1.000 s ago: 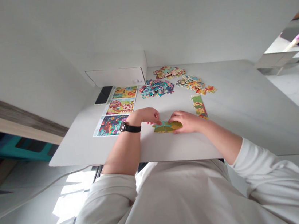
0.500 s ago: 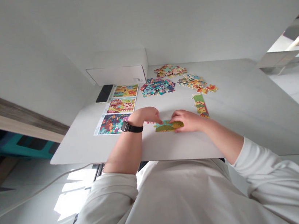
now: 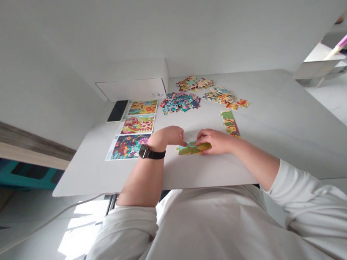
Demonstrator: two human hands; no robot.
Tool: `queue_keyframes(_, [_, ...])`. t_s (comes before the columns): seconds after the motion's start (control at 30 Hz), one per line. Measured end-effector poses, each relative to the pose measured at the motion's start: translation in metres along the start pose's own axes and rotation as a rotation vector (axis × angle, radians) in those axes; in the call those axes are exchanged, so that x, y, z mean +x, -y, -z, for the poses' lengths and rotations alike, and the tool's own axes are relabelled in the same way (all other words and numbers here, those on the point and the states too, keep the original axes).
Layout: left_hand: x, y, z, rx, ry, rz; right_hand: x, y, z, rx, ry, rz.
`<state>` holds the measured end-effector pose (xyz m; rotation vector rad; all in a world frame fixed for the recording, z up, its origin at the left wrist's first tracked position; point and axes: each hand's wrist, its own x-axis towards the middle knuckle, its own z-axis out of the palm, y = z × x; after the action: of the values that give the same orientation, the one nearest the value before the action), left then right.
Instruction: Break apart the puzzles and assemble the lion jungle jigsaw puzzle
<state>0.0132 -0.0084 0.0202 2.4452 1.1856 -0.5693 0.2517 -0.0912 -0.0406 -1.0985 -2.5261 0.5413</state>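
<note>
A small joined patch of green and teal puzzle pieces [image 3: 191,148] lies on the white table [image 3: 289,132] near its front edge. My left hand [image 3: 167,136], with a black watch on the wrist, has its fingers curled and pinched at the patch's left end. My right hand [image 3: 216,140] rests on the patch's right side, fingers bent down onto it. A joined strip of puzzle pieces [image 3: 230,123] lies just beyond my right hand.
Three heaps of loose puzzle pieces lie further back: a blue one [image 3: 180,102], a pale one [image 3: 193,83] and an orange one [image 3: 225,97]. Three picture cards [image 3: 137,124] lie at the left, beside a black phone [image 3: 117,110] and a white box [image 3: 134,84].
Both hands stay at the small patch; the fingers shift slightly on it. The view has moved a little.
</note>
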Motion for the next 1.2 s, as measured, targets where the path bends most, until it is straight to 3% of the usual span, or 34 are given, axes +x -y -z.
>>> queue_keyframes(0.2, [0.006,-0.003,-0.007,-0.013,-0.025,-0.083,0.001,0.0,0.0,0.0,0.008,-0.01])
queue_keyframes(0.57, [0.015,-0.001,-0.014,-0.046,-0.082,-0.06,0.001,0.001,0.0,0.014,0.001,-0.002])
queue_keyframes(0.73, [0.018,-0.006,-0.017,-0.137,-0.281,-0.043,0.003,0.004,0.0,0.023,0.007,-0.005])
queue_keyframes(0.87, [0.018,-0.01,-0.014,-0.129,-0.515,-0.082,0.005,0.006,0.0,0.033,-0.026,-0.037])
queue_keyframes(1.03, [0.016,-0.015,-0.01,-0.202,-0.801,-0.057,0.007,0.004,0.01,0.03,-0.204,-0.11])
queue_keyframes(1.2, [0.011,-0.02,-0.009,-0.323,-0.902,-0.062,0.005,-0.013,0.027,0.007,-0.374,-0.221])
